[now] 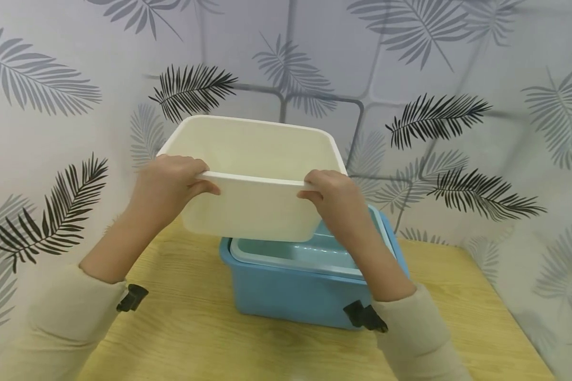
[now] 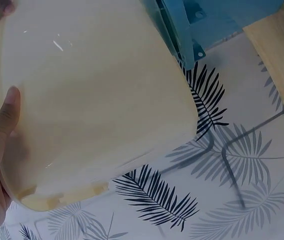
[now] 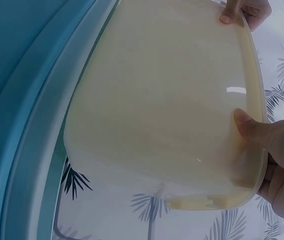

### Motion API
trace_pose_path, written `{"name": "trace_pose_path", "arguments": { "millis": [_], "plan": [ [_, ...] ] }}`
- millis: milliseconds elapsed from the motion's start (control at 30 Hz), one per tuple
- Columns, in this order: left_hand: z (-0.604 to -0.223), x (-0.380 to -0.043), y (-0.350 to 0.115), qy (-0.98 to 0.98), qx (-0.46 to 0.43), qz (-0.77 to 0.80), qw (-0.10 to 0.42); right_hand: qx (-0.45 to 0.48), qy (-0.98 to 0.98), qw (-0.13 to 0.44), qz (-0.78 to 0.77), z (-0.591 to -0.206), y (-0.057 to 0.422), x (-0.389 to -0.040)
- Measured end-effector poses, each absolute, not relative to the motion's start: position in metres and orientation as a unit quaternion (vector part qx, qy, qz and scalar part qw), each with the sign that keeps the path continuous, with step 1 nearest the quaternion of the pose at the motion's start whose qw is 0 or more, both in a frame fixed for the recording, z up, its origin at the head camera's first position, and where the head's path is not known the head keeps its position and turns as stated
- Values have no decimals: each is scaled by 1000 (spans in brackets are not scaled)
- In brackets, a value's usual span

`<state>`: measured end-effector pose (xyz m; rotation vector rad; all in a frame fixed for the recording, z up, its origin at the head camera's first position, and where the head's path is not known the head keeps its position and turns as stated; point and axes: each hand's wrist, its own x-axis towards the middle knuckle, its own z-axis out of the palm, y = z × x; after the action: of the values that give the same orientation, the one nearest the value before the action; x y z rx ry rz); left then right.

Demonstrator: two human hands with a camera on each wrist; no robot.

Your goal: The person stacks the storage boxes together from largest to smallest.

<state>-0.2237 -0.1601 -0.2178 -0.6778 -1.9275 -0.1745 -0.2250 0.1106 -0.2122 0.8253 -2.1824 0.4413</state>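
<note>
A cream plastic bin is held up above the table between both hands, its opening facing up and tilted toward the head camera. My left hand pinches the near rim at its left end, thumb on the outer wall and fingers over the edge. At the right end of that rim, my right hand pinches the same way. Below and to the right, a pale blue bin sits nested inside a darker blue bin. The cream bin's bottom overlaps their left part in the head view.
The blue bins stand on a wood-grain table. Behind the table rises a wall covering with grey and black leaf prints. Black straps show at both sleeve cuffs.
</note>
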Motion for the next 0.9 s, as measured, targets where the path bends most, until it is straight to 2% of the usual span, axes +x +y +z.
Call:
{"name": "trace_pose_path", "arguments": {
  "millis": [433,900],
  "plan": [
    [-217,-231,-119,-811,-297,-94,494,276,-874,370,150,-210,150,-221],
    [-219,-232,-84,-799,-314,-102,502,269,-868,401,119,-208,183,-211]
  ]
}}
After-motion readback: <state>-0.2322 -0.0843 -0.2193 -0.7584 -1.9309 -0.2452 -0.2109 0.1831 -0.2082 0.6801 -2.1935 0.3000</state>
